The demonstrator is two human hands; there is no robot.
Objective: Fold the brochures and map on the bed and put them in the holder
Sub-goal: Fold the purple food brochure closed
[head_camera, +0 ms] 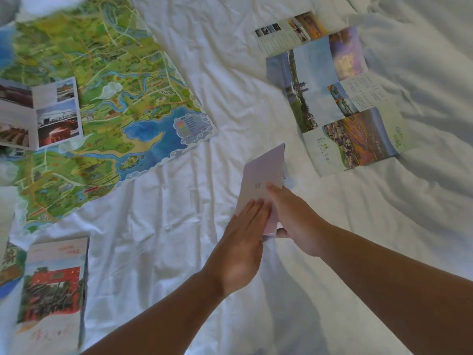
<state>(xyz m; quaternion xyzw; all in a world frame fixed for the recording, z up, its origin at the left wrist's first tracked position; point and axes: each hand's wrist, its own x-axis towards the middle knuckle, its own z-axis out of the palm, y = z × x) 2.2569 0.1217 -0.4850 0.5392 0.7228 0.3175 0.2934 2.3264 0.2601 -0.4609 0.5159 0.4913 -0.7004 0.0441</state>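
A folded pale pink brochure (263, 172) is held above the white bed sheet (230, 85) near the middle. My right hand (294, 221) grips its near right edge, thumb on top and fingers under it. My left hand (243, 242) lies flat with straight fingers pressing on the brochure's near end. A large green and blue map (102, 98) lies unfolded at the left. An unfolded landscape brochure (340, 103) lies at the right, with another brochure (286, 32) beyond it. No holder is in view.
An open photo brochure (41, 114) lies on the map's left part. A folded brochure with a red building (53, 290) lies at the bottom left. The sheet is creased all over, with deeper folds at the far right.
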